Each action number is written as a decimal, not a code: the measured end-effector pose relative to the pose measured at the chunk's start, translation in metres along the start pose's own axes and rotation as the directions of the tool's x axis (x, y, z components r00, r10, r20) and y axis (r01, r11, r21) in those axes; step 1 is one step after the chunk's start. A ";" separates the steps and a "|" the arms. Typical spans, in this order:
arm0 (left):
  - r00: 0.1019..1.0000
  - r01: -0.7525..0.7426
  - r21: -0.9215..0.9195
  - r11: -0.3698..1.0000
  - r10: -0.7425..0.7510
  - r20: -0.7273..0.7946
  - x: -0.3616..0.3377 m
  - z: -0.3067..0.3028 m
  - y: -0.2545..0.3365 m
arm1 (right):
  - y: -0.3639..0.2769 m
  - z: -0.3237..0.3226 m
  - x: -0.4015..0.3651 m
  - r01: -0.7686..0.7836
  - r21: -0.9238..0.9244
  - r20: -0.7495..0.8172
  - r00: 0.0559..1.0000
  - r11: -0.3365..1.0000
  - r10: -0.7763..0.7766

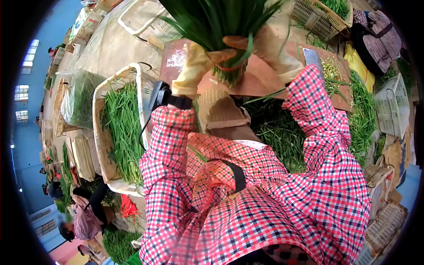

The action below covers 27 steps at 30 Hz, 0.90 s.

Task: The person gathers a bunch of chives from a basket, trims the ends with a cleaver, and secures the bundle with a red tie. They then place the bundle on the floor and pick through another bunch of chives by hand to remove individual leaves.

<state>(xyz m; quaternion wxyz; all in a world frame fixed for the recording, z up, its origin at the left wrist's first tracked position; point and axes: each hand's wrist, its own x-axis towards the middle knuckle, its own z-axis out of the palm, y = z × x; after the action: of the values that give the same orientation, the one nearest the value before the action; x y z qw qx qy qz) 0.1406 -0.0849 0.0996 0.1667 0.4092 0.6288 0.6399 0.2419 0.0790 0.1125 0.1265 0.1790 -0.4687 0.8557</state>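
Observation:
A thick bunch of long green leafy stalks [216, 24] is held upright at the top centre, with a red band [232, 68] around its lower end. My left hand [205, 57], in a pale glove, is wrapped round the bunch's left side. From the right, my gloved right hand [260, 43] grips the same bunch. The cut ends point down over a reddish-brown board [263, 79]. On the board's right part lie a metal plate [312, 59] and short pale-green scraps [330, 70].
A white crate [98, 143] of green stalks stands left, beside a clear plastic bag [81, 99] of greens. Loose greens [280, 132] lie below the board. Another crate [311, 20] is at upper right. One person [84, 221] is at lower left, another [380, 39] at upper right.

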 end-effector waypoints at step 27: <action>0.789 0.581 0.684 0.441 -0.512 -0.340 -0.046 -0.043 0.008 | -0.055 -0.028 -0.012 -0.417 -0.855 -0.449 0.892 0.310 -0.039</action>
<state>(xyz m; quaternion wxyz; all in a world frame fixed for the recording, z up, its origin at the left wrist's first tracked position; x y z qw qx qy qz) 0.1394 -0.1488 0.0981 0.1501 0.1879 0.9400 0.2419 0.2683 0.1313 0.1354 0.1919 -0.1583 -0.8563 0.4526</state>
